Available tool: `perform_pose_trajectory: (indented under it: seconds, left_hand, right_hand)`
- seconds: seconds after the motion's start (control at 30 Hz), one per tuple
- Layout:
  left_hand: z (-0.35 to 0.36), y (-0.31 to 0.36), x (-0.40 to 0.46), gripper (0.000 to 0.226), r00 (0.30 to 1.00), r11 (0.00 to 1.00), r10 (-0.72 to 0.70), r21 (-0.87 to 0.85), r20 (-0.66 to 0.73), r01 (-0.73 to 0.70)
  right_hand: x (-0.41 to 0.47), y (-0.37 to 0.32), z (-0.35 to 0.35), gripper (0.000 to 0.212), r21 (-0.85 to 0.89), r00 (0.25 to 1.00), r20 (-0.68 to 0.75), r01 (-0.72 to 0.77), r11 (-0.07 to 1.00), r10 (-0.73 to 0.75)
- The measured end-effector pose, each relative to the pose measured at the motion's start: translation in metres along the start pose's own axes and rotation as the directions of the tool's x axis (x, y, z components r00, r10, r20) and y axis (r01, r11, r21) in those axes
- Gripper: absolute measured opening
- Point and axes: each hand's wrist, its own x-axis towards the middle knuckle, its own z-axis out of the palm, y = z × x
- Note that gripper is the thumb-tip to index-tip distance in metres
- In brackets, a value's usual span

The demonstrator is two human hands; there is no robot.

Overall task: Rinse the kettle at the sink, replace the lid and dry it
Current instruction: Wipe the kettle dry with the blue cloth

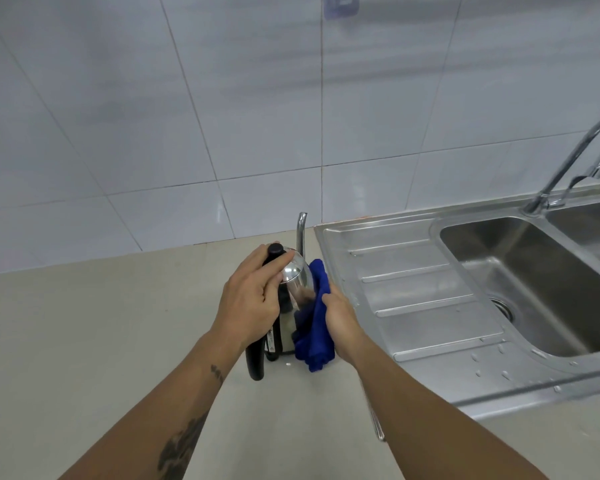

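I judge the drying step to be in hand. The kettle [293, 306] stands upright on the counter [118, 323], just left of the sink [413, 289] drainboard, lid [291, 270] already seated. My left hand [248, 303] is wrapped over the top, fingers [274, 265] curled around the black handle [255, 362] just below the lid's black knob [276, 249], steadying the body. My right hand [340, 320] presses a blue cloth [316, 327] against the kettle's right flank; its fingertips are buried in the cloth, closed on it, so their spread cannot be read. The thin spout [301, 230] rises beyond my fingers, uncovered by the cloth.

Next move, in my judgement: work the cloth round the remaining steel, the spout and the lid, with the left grip firm so the kettle does not turn or tip. Droplets sit on the drainboard beside my right wrist.

A pale label shows on the dark panel under my left palm; its writing is too small to read. No brand is legible.
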Motion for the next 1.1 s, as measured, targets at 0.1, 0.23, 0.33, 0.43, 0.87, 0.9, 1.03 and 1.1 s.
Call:
perform_pose_trajectory:
  seconds: [0.1, 0.23, 0.33, 0.43, 0.87, 0.9, 1.03, 1.1]
  left_hand:
    - [-0.003, 0.001, 0.001, 0.040, 1.000, 1.000, -0.012, -0.005, -0.007, 0.012]
    - [0.004, 0.016, 0.006, 0.042, 0.986, 0.986, -0.164, -0.021, -0.033, 0.163]
    - [0.016, 0.035, 0.005, 0.051, 0.927, 0.940, -0.341, -0.084, -0.158, 0.332]
    - [0.023, 0.040, 0.002, 0.048, 0.899, 0.928, -0.372, -0.083, -0.230, 0.363]
    - [0.000, 0.007, 0.005, 0.032, 0.991, 0.994, -0.007, -0.111, -0.131, -0.008]
    - [-0.002, 0.003, 0.006, 0.032, 0.993, 0.993, 0.024, -0.116, -0.113, -0.038]
    - [-0.006, -0.004, 0.007, 0.031, 0.992, 0.987, 0.108, -0.114, -0.069, -0.116]
    - [-0.008, -0.006, 0.006, 0.032, 0.988, 0.984, 0.148, -0.091, -0.044, -0.152]
  right_hand:
    - [0.000, -0.010, 0.002, 0.032, -0.070, 0.999, 0.008, 0.036, 0.997, -0.036]
    - [0.003, -0.028, 0.010, 0.052, -0.152, 0.967, 0.029, 0.253, 0.955, -0.252]
    - [0.004, -0.028, 0.014, 0.059, -0.203, 0.938, 0.028, 0.343, 0.917, -0.344]
    - [0.001, -0.019, 0.012, 0.053, -0.203, 0.959, -0.005, 0.276, 0.939, -0.283]
    - [-0.015, -0.008, 0.018, 0.055, -0.383, 0.880, -0.081, 0.407, 0.829, -0.469]
    - [-0.015, -0.006, 0.017, 0.056, -0.401, 0.885, -0.088, 0.389, 0.829, -0.458]
    - [-0.014, 0.013, 0.005, 0.049, -0.372, 0.931, -0.116, 0.283, 0.884, -0.346]
    - [-0.021, 0.015, 0.000, 0.046, -0.374, 0.938, -0.123, 0.259, 0.891, -0.324]
